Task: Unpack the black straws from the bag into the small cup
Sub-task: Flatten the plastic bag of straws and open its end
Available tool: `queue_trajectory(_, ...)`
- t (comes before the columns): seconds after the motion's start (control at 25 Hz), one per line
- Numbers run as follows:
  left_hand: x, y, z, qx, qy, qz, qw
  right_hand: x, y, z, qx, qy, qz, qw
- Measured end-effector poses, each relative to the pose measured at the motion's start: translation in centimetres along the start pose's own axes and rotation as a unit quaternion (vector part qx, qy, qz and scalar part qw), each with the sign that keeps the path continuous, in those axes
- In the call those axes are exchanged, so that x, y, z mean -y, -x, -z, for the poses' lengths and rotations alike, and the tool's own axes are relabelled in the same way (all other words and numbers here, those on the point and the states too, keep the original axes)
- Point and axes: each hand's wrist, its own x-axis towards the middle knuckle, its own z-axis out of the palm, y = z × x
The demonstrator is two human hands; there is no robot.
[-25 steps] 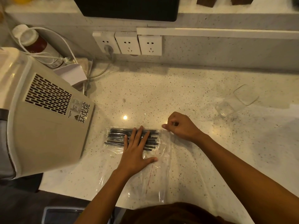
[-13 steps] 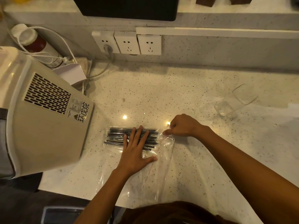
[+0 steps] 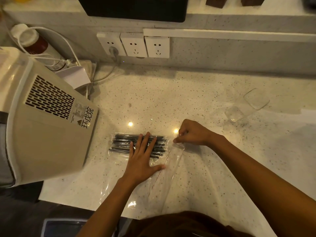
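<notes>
A clear plastic bag (image 3: 172,170) lies flat on the speckled counter, reaching toward the near edge. A bundle of black straws (image 3: 123,142) sits inside its far end, lying left to right. My left hand (image 3: 142,156) rests flat on the bag, fingers spread over the straws. My right hand (image 3: 191,133) is closed just right of the straws, pinching the bag's far right corner. The small clear cup (image 3: 248,106) lies on its side at the far right, well apart from both hands.
A large beige appliance (image 3: 44,124) fills the left side, close to the straws. Behind it stand a bottle (image 3: 36,43), white cables and folded paper. Wall sockets (image 3: 133,45) line the backsplash. The counter's near edge runs just below the bag.
My right hand has shifted slightly right and down along the bag's corner, lifting the plastic a little. My left hand stays flat on the straws.
</notes>
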Motion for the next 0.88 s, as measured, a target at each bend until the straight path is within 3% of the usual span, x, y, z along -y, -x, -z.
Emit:
queue_trajectory(0.28, 0.0, 0.0, -0.1, -0.004, 0.004, 0.003, 1.000, 0.0, 1.0, -0.8, -0.080, -0.154, 0.001, 0.985)
queue_trajectory(0.64, 0.1, 0.0, -0.3, -0.013, 0.009, -0.001, 1.000, 1.1, 1.8, -1.4, -0.098, -0.193, -0.037, 0.976)
queue_trajectory(0.72, 0.1, 0.0, -0.3, -0.012, 0.012, -0.002, 1.000, 1.6, 2.2, -1.8, -0.073, -0.317, -0.048, 0.944)
queue_trajectory(0.88, 0.2, -0.1, -0.3, -0.013, 0.011, -0.005, 1.000, 1.7, 3.0, -4.4, -0.056, -0.576, -0.095, 0.810)
